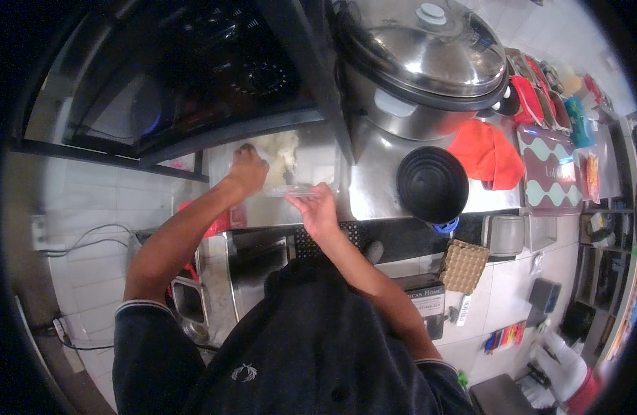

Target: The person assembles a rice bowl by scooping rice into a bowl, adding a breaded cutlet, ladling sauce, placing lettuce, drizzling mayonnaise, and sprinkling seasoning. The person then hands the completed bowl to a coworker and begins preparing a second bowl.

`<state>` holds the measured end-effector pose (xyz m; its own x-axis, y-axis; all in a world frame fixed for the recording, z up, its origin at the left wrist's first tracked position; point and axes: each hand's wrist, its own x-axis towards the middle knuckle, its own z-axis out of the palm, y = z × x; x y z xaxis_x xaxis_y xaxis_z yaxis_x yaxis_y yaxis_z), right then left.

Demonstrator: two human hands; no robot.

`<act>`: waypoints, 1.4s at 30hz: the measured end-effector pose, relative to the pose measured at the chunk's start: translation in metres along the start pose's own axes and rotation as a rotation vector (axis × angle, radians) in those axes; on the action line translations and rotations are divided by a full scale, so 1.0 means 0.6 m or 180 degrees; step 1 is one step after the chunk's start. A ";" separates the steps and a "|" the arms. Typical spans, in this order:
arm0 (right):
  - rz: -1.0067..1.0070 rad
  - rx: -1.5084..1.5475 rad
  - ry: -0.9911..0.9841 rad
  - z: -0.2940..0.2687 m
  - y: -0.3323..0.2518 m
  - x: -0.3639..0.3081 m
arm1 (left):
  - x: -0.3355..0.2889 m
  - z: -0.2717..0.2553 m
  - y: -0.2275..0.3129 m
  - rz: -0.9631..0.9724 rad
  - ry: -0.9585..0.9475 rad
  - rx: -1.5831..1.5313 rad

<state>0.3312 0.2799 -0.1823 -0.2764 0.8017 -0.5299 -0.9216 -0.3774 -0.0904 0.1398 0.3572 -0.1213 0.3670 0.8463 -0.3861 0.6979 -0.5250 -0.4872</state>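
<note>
On the steel counter (373, 190), pale, clumpy material (282, 153) lies on a light, shiny surface in front of me. My left hand (248, 171) is over its left side, fingers curled inward. Something small and dark shows at its fingertips, too unclear to name. At the near edge of the material, my right hand (318, 211) grips a clear, thin-edged plastic piece (291, 189), thumb on top and fingers beneath. Whether that piece is a lid or a shallow container cannot be told.
A dark-framed shelf (242, 128) overhangs the far left. To the right stand a large lidded steel pot (415, 90), a black ribbed bowl (432, 183), an orange-red cloth (488, 155) and a patterned tray (550, 169). Egg cartons (465, 265) sit below the counter.
</note>
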 end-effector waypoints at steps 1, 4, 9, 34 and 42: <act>-0.0028 0.0022 -0.0005 0.001 0.005 0.001 | 0.005 -0.002 -0.001 -0.0002 -0.0146 -0.0166; -0.0114 0.0080 0.0002 0.005 0.013 0.001 | 0.015 -0.007 -0.001 -0.0033 -0.0788 -0.0512; -0.0194 0.0119 0.0221 0.015 0.015 -0.007 | 0.028 0.005 0.012 -0.0320 -0.0692 -0.0514; 0.0353 -0.0092 0.0428 0.037 -0.014 0.000 | 0.070 0.059 -0.041 -0.0978 -0.0981 -0.2352; 0.0418 -0.0331 0.0231 0.027 -0.011 0.003 | 0.093 0.045 0.054 -0.1139 -0.0499 -0.2891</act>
<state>0.3325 0.2914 -0.1690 -0.3686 0.7084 -0.6020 -0.8447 -0.5255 -0.1013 0.1666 0.3849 -0.1797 0.0024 0.8856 -0.4645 0.9826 0.0841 0.1654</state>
